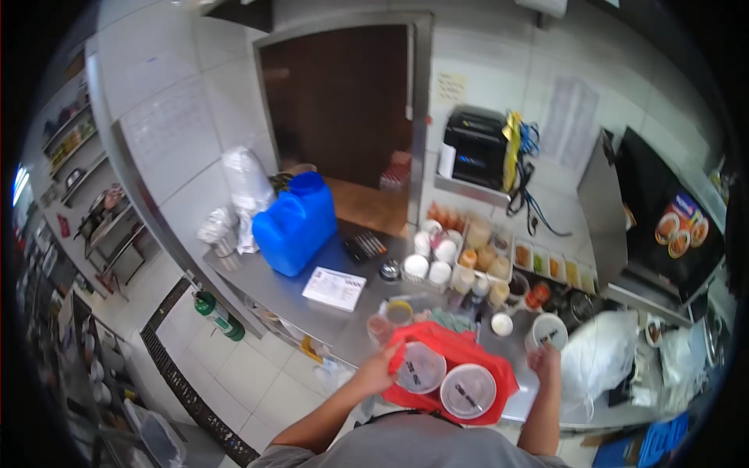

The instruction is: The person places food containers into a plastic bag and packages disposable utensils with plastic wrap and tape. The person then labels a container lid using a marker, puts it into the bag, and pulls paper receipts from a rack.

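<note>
A red plastic bag (499, 370) lies spread at the counter's front edge, right before my body. Inside it sit two round lidded tubs, the left tub (421, 368) and the right tub (468, 391), side by side with dark writing on their lids. My left hand (379, 371) has its fingers closed on the bag's left edge, close to the left tub. To the right of the bag, my right hand (545, 359) grips another round tub (548, 331), also with dark writing on top.
A white plastic bag (599, 355) stands right of my right hand. Behind the red bag are sauce bottles (478, 256), white cups (427, 253) and condiment trays (554, 267). Farther left are a blue jerrycan (295, 226), a paper pad (334, 288) and a calculator (364, 247).
</note>
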{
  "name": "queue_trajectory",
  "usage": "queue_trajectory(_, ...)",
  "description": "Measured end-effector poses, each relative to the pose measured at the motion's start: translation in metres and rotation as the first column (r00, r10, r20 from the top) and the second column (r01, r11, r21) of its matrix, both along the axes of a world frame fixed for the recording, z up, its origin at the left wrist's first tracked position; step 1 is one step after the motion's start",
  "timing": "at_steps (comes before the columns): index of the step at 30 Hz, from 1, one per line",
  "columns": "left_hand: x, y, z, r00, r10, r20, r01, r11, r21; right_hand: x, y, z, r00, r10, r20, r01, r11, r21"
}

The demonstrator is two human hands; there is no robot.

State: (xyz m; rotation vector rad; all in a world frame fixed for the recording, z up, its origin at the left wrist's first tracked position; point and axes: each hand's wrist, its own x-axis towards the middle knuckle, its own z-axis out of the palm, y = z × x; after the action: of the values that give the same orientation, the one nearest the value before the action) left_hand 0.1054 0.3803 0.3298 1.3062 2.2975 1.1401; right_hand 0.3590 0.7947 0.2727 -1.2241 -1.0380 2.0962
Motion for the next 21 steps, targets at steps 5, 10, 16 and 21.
queue_trajectory(5,0.005,0.002,0.012,0.997,-0.017,0.079,0.017,1.000,-0.003,0.022,0.028,-0.031,0.993,-0.090,0.073,0.104,0.971,-0.215)
queue_trajectory(10,0.000,0.001,0.015,0.994,-0.017,0.105,0.017,1.000,0.008,0.020,0.027,-0.034,0.970,-0.239,0.048,0.236,0.970,0.066)
queue_trajectory(16,-0.013,0.003,-0.003,0.973,-0.114,0.201,0.094,0.990,0.105,0.005,-0.060,0.074,0.964,0.196,-0.177,-0.190,0.980,0.050)
queue_trajectory(21,-0.029,0.010,0.004,0.924,-0.225,0.309,0.195,0.973,0.124,-0.063,-0.151,0.124,0.863,0.458,-0.214,-0.467,0.884,0.010)
